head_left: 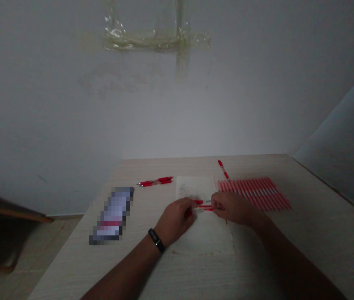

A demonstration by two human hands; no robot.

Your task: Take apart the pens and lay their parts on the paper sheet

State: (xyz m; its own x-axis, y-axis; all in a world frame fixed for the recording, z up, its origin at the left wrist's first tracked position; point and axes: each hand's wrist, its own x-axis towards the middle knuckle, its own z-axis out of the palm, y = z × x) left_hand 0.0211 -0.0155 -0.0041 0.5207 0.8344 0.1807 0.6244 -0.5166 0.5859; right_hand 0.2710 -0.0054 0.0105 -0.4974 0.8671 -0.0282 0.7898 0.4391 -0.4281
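Note:
My left hand (178, 218), with a black band at the wrist, is closed round a red pen part (190, 211) with a clear section, mostly hidden by the fingers. From the left, my right hand (231, 207) faces it, its fingers pinched on the end of a thin red pen refill (207, 208). That refill spans the small gap between the hands. Just above it lies a red piece with a silvery tip (198, 202), close to the left fingertips; which hand holds it I cannot tell. Both hands are over a pale sheet (208, 239) with dark smudges.
Red pens (155, 182) lie together left of the sheet, and a single red pen (223, 170) lies behind it. To the right is a row of several slim red sticks (254, 192). A pixelated phone-like object (112, 214) rests at left on the wooden table (308, 246).

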